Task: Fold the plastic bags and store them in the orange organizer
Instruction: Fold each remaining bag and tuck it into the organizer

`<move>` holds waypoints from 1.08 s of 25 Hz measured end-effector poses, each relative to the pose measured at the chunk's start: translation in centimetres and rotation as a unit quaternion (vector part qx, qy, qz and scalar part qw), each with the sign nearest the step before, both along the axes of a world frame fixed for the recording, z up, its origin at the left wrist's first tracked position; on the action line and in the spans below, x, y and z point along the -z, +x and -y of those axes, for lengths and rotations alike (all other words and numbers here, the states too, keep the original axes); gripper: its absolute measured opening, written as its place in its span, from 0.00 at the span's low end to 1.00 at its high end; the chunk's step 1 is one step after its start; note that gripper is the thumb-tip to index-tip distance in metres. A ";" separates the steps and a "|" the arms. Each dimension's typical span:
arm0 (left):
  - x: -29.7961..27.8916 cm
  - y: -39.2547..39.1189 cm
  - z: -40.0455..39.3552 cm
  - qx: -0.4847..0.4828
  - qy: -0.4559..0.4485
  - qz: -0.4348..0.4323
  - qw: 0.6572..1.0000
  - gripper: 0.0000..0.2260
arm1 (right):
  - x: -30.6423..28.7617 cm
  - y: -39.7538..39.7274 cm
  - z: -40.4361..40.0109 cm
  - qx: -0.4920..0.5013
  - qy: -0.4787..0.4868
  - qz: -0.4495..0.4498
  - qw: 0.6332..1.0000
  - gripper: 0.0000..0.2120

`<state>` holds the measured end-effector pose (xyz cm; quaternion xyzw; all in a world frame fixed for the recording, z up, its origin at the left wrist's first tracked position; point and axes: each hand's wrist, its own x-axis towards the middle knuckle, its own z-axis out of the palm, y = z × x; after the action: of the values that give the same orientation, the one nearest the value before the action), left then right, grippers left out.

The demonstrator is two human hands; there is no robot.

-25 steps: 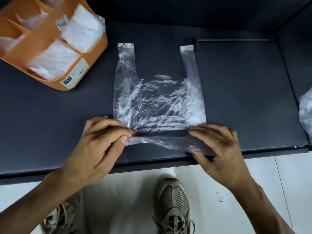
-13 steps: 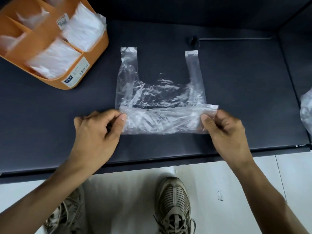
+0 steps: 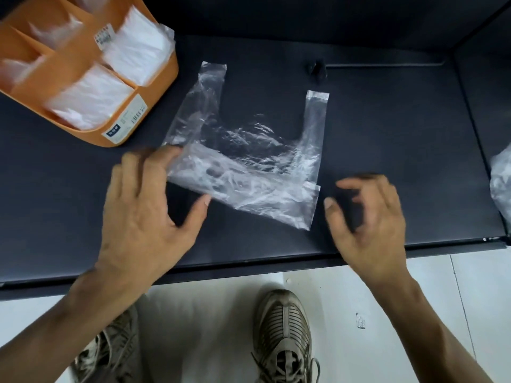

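Note:
A clear plastic bag [image 3: 257, 167] lies askew on the dark table, its bottom strip folded up over the body and both handles pointing away from me. My left hand [image 3: 149, 214] is at the bag's left end. Its fingertips show blurred through the plastic there, and the thumb touches the fold's near edge. My right hand [image 3: 367, 217] hovers just right of the bag with loosely curled fingers, holding nothing. The orange organizer [image 3: 143, 114] stands at the far left, with folded bags in several compartments.
More crumpled clear plastic [image 3: 502, 183] lies at the table's right edge. A small black knob [image 3: 316, 70] sits behind the bag. The table's front edge [image 3: 249, 261] runs just below my hands, with my shoes on the white floor beneath.
The bag's bottom edge was folded up over the body. Then my right hand let go and drew back, and the bag turned askew as my left hand moved along its left end.

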<state>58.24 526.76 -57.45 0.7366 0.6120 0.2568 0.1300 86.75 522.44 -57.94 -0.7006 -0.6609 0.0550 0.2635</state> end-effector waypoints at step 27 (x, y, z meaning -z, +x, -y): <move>0.9 -1.0 -3.2 0.197 -0.032 0.045 0.979 0.17 | 0.5 0.1 -2.1 -0.039 -0.036 -0.167 0.985 0.10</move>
<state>57.22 529.95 -58.33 0.8261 0.4557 0.2397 0.2289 86.87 524.58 -58.45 -0.6642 -0.6322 0.2048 0.3424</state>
